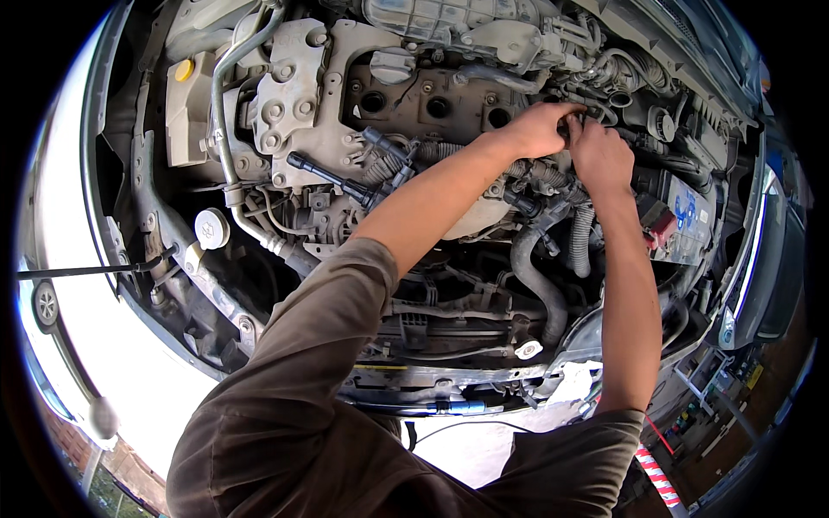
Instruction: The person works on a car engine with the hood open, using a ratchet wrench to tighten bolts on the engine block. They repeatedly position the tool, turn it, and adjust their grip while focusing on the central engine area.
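Note:
My left hand (540,129) and my right hand (600,155) meet at the right end of the engine's valve cover (406,116). Fingers of both are bent and pinched together around a small dark part among the hoses; what it is lies hidden behind them. Three round dark holes show in the cover to the left of my hands. A black ignition coil (332,177) lies loose left of my left forearm, across the wiring. Ribbed wiring conduit (440,151) runs beneath my left wrist.
The battery (691,211) with a red terminal cover (661,228) sits right of my right forearm. A curved radiator hose (528,268) is between my arms. At the left stand a tank with a yellow cap (184,70) and a thin prop rod (95,271).

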{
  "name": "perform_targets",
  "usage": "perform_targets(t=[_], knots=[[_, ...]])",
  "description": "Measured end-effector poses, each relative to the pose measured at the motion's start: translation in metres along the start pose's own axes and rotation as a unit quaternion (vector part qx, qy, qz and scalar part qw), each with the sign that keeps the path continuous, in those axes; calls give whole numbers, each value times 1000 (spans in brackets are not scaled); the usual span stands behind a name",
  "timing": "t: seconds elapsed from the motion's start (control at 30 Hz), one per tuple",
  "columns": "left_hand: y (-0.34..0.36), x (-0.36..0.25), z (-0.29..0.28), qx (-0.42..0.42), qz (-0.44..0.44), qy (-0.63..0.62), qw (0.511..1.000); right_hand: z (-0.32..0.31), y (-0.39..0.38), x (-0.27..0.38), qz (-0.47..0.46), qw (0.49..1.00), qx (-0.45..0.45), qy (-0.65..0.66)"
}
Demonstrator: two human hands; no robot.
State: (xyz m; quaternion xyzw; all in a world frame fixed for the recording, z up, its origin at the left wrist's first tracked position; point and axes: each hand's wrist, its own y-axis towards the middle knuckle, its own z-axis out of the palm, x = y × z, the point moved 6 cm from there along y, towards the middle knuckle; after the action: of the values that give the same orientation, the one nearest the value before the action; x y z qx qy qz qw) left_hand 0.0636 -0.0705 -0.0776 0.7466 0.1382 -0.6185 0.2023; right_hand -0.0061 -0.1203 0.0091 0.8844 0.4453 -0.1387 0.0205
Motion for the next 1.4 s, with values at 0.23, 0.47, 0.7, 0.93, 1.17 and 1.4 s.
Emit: perform_targets(t=[0.23, 0.47, 0.7, 0.93, 1.17, 1.4], knots=[[6, 7, -7, -36, -38, 90, 995, -9, 4, 3, 30, 999, 12, -5], [6, 5, -3, -4, -1, 64, 998, 6, -5, -10, -81, 984, -83, 137], [3, 8, -1, 12, 5, 13, 1000, 17, 9, -16, -62, 997, -48, 24], [5, -2, 3, 31, -60, 85, 994, 15, 6, -17, -75, 993, -89, 15], [3, 2, 1, 23, -26, 121, 992, 6, -12, -23, -152, 972, -59, 172], [5, 18, 7, 52, -22, 63, 996, 5, 0, -11, -189, 981, -34, 34]])
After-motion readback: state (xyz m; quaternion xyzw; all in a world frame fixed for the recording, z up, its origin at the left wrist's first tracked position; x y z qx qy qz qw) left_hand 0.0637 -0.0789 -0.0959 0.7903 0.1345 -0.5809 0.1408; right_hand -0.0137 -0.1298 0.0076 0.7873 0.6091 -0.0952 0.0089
